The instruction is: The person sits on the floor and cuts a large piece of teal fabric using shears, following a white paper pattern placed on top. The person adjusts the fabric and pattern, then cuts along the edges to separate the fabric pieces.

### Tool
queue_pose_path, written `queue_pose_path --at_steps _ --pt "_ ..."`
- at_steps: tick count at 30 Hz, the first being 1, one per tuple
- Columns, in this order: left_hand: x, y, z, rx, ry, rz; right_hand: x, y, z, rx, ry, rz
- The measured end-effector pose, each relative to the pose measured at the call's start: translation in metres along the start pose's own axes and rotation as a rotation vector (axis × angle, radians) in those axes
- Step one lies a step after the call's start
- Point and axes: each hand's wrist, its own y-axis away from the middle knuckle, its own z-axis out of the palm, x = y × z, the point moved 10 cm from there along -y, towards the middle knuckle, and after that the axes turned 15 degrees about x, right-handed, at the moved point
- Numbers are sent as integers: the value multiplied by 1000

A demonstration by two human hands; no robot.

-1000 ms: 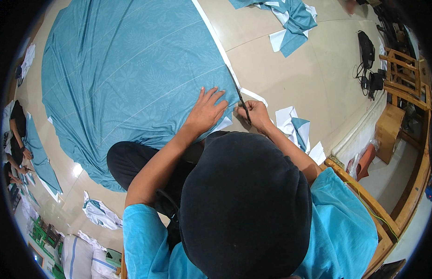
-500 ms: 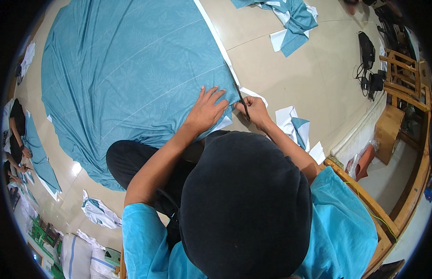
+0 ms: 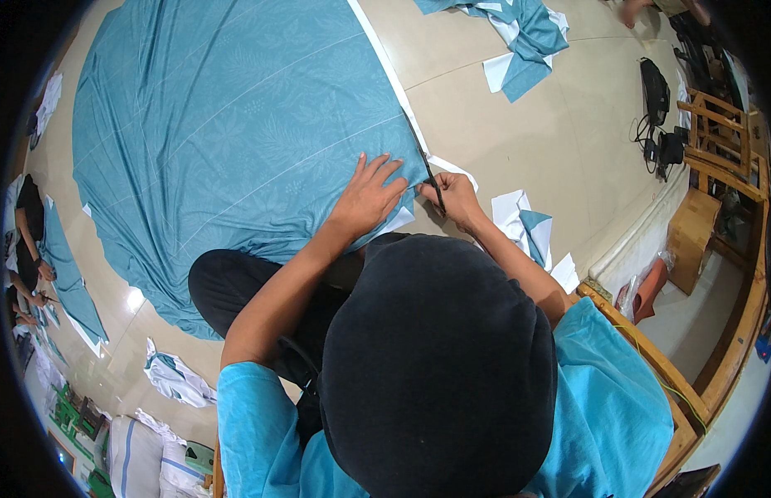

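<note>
Cutting along the edge of a large teal fabric sheet (image 3: 236, 124) spread flat on the tiled floor (image 3: 551, 149). The left hand (image 3: 367, 195) lies palm down on the cloth just beside the cut line, its fingers (image 3: 385, 170) spread and extended, gripping nothing but pressing the sheet flat. The right hand (image 3: 456, 199) is closed around the handles of a pair of dark scissors (image 3: 425, 162), whose blades point away from the person along the sheet's white edge strip (image 3: 385, 66); whether the blades are parted or closed cannot be told at this scale. The cut appears to be in its early stretch, since most of the edge strip ahead of the blades looks uncut. For a clean result, the holding hand should keep the cloth taut and close to the blades without crossing their path, and the lower blade should ride along the floor so the sheet is not lifted and skewed. Long, even strokes that follow the border between teal and white would avoid a jagged edge. Offcut scraps (image 3: 522, 228) lie just to the right of the cutting hand, and a further heap of teal and white pieces (image 3: 518, 41) lies well apart near the far edge. Another person (image 3: 24, 241) works at the far left.
</note>
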Motion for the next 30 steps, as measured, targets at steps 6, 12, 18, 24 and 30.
queue_pose_path --at_steps 6,12,18,24,30 --pt "1 0 -1 8 1 5 -9 0 4 -12 -62 32" --pt "1 0 -2 13 16 5 -15 -10 6 17 -65 37" --pt "0 0 -3 18 29 3 -23 -15 7 32 -32 15" --pt "0 0 -4 19 40 1 -21 -17 7 21 -32 11" --pt "1 -1 -5 20 39 1 -20 -17 5 10 -26 24"
